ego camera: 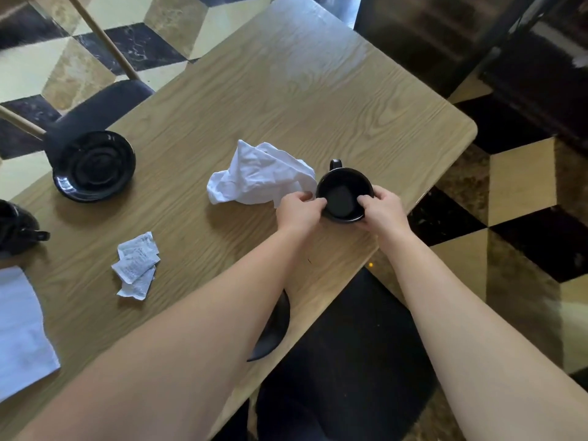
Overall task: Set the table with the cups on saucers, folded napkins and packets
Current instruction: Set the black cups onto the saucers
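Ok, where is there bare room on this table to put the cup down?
Bare wood lies beyond the crumpled napkin toward the far table edge, and between packets and left forearm. It is crowded around the cup, hemmed by both hands.

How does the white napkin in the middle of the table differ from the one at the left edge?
The middle napkin is crumpled into a loose heap; the left napkin lies flat and smooth. The middle one touches the left hand, beside the black cup; the left one lies untouched, partly out of view. Both are white.

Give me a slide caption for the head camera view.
Both hands grip a black cup beside a crumpled napkin.
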A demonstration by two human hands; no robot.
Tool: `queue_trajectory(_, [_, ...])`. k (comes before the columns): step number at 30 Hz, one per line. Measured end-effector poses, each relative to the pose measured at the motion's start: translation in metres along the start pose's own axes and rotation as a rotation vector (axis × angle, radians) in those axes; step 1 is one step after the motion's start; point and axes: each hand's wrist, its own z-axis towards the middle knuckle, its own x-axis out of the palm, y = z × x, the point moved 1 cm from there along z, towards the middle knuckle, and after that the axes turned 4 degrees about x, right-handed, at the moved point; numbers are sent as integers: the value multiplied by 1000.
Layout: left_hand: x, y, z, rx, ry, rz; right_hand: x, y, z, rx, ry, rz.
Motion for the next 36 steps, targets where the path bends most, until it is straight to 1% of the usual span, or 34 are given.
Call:
queue_trajectory(3, [1,-3,-2,41,3,60,-3,-4,-7,-29,-1,1])
queue_trajectory(5, [-1,-2,-8,74,9,97,-6,-12,-18,-65,-48,-38])
queue_trajectory(7, [-9,1,-23,115,17,139,-5,-22,-36,-100,-87,-41])
queue_trajectory(9, [-21,9,-40,133,21,169,-2,-31,-59,-106,-77,-25])
queue_trajectory(14, [-70,42,-87,103,23,174,12,-63,-120,-82,37,-44])
queue_trajectory(22, [-141,91,-137,18,41,49,41,-99,-181,-41,238,-38])
queue_trajectory(30, [-163,117,-142,-65,-24,25,71,-111,-191,-2,281,-144])
queue_trajectory(36, [-167,125,-137,-97,-51,43,81,-115,-187,38,285,-149])
